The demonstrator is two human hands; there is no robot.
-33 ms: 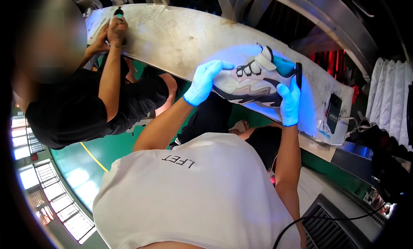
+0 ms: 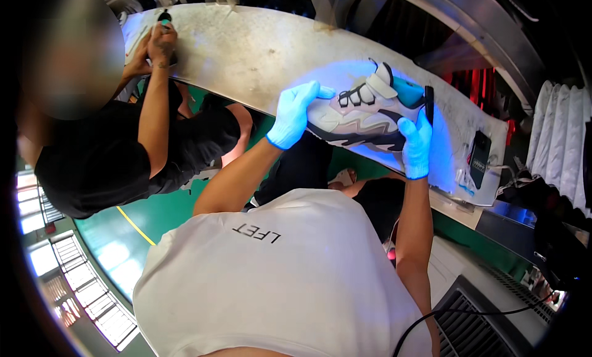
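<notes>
A white, beige and pink sneaker (image 2: 357,119) with a black-edged sole, black laces and a pale strap is held up over the near edge of the bench, toe to the left. My left hand (image 2: 291,116), in a light blue glove, grips the toe, its index finger lying along the upper. My right hand (image 2: 416,142), gloved alike, holds the heel end, thumb on the side. Teal lining (image 2: 407,93) shows in the shoe's opening. By the heel, above my right fingers, stands a narrow black piece (image 2: 428,103), whose kind I cannot tell.
The worn pale bench (image 2: 246,52) curves across the view under bluish light. A black phone (image 2: 479,156) and a cable lie at its right end. On the left, another person's hands (image 2: 161,45) hold a dark item. A grey vented box (image 2: 481,317) stands lower right.
Only slight shifts show: my left hand and the sneaker sit a touch further right. The other person's hands have moved a little left.
</notes>
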